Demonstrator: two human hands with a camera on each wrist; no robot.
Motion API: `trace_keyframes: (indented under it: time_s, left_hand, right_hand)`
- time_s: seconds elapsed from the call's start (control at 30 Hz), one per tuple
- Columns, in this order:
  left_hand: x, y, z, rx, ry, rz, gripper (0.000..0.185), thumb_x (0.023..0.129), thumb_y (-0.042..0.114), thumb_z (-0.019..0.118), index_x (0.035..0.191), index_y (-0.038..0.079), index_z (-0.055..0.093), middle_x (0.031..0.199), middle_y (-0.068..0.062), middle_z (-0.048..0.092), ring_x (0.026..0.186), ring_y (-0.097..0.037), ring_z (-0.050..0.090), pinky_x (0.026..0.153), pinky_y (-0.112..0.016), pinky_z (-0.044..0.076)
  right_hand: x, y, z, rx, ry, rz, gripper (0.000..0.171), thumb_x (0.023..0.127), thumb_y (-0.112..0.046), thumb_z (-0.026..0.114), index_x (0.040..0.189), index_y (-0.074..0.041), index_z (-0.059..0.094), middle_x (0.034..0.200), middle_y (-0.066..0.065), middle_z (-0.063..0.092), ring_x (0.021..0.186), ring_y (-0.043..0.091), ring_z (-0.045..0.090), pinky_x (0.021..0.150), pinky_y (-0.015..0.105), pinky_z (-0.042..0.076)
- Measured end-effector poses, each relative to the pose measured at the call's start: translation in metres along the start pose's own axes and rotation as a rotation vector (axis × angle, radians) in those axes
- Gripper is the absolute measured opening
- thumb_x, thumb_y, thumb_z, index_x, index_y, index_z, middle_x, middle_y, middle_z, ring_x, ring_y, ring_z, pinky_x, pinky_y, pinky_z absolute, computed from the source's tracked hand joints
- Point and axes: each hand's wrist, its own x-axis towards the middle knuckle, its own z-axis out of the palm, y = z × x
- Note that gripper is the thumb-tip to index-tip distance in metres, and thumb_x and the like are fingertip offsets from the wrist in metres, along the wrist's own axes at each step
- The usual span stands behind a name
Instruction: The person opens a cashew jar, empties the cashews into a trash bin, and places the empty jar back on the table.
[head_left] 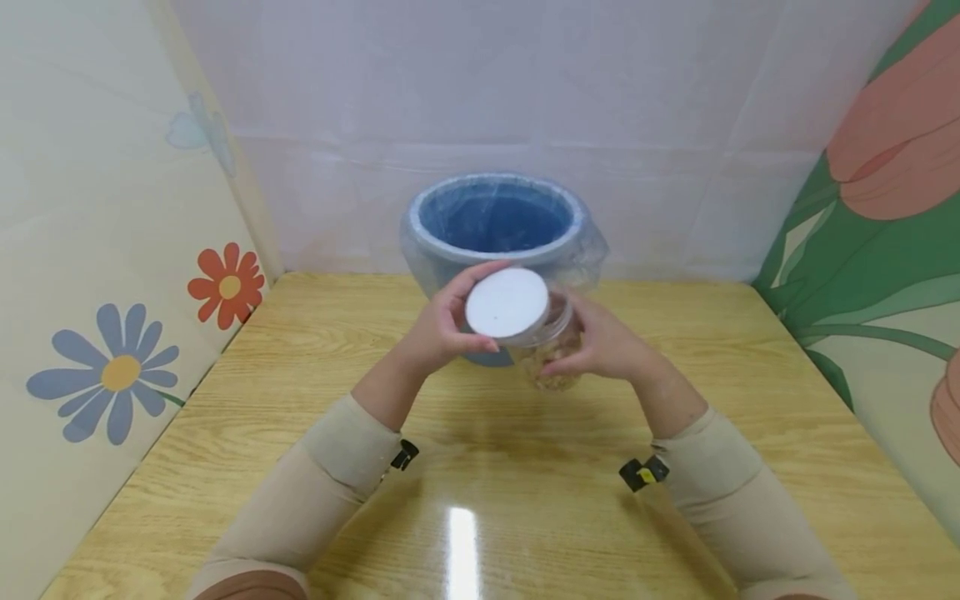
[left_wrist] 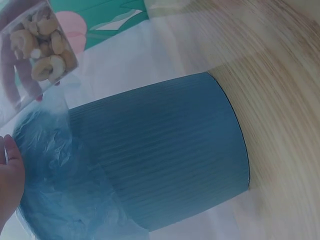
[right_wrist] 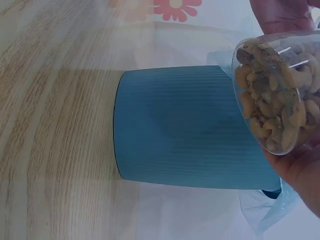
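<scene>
Held up above the wooden table (head_left: pixel 480 467), just in front of the blue bin (head_left: pixel 498 218): a clear plastic jar (head_left: pixel 551 346) with a white round lid (head_left: pixel 507 303), tilted so that the lid faces toward the camera. Gripped at the lid by the left hand (head_left: pixel 442 329), fingers and thumb curled round the lid's edge. Gripped at the body by the right hand (head_left: pixel 607 342), fingers wrapped about the transparent wall from the right side. Inside the jar, seen clearly from the right wrist view, a heap of cashew nuts (right_wrist: pixel 272 107), lying against the lower side. Lid seemingly on the jar's mouth, though how tightly cannot be told. Behind the jar, standing on the table near its far edge, the ribbed bin, lined with a thin clear plastic bag (head_left: pixel 581 250) folded over its rim. Around the table, panels with printed flowers (head_left: pixel 225 285) at left and large pink tulips (head_left: pixel 896 137) at right.
</scene>
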Motion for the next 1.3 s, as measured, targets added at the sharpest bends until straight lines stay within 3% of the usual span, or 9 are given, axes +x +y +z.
trace_keyframes:
  time_s: [0.4, 0.7, 0.97, 1.07, 1.3]
  left_hand:
    - [-0.008, 0.004, -0.009, 0.022, 0.000, -0.043, 0.107, 0.058, 0.046, 0.082, 0.138, -0.004, 0.032, 0.135, -0.020, 0.040, 0.117, -0.025, 0.045, 0.100, -0.034, 0.039]
    - [-0.018, 0.001, -0.018, 0.038, -0.019, -0.076, 0.104, 0.058, 0.042, 0.083, 0.137, -0.004, 0.033, 0.137, -0.019, 0.039, 0.119, -0.025, 0.043, 0.102, -0.034, 0.037]
    - [-0.029, -0.004, -0.025, 0.094, -0.079, -0.158, 0.097, 0.060, 0.036, 0.084, 0.137, 0.000, 0.037, 0.137, -0.015, 0.040, 0.120, -0.026, 0.043, 0.102, -0.038, 0.037]
    - [-0.033, -0.006, -0.025, 0.142, -0.107, -0.207, 0.095, 0.060, 0.031, 0.085, 0.137, 0.003, 0.037, 0.137, -0.013, 0.041, 0.120, -0.026, 0.044, 0.102, -0.041, 0.036]
    - [-0.044, -0.017, -0.028, 0.230, -0.163, -0.299, 0.089, 0.062, 0.002, 0.083, 0.138, 0.008, 0.038, 0.136, -0.011, 0.042, 0.120, -0.026, 0.045, 0.103, -0.047, 0.034]
  right_hand:
    - [-0.009, 0.008, -0.012, 0.001, 0.039, 0.016, 0.094, 0.061, -0.013, 0.085, 0.139, -0.016, 0.032, 0.125, 0.013, 0.050, 0.115, 0.028, 0.048, 0.099, 0.047, 0.038]
    - [-0.015, 0.013, -0.024, 0.088, 0.075, 0.007, 0.092, 0.063, -0.002, 0.082, 0.139, -0.012, 0.032, 0.127, 0.017, 0.048, 0.115, 0.031, 0.047, 0.096, 0.048, 0.040]
    - [-0.020, 0.012, -0.035, 0.113, 0.118, -0.007, 0.091, 0.064, 0.006, 0.077, 0.139, -0.004, 0.026, 0.128, 0.022, 0.044, 0.115, 0.036, 0.045, 0.092, 0.034, 0.046]
    - [-0.021, 0.010, -0.037, 0.122, 0.137, -0.023, 0.091, 0.063, 0.010, 0.076, 0.138, -0.004, 0.026, 0.127, 0.024, 0.044, 0.114, 0.038, 0.045, 0.089, 0.029, 0.047]
    - [-0.022, 0.010, -0.041, 0.124, 0.161, -0.036, 0.091, 0.063, 0.012, 0.075, 0.138, -0.008, 0.029, 0.126, 0.025, 0.044, 0.113, 0.039, 0.046, 0.088, 0.028, 0.048]
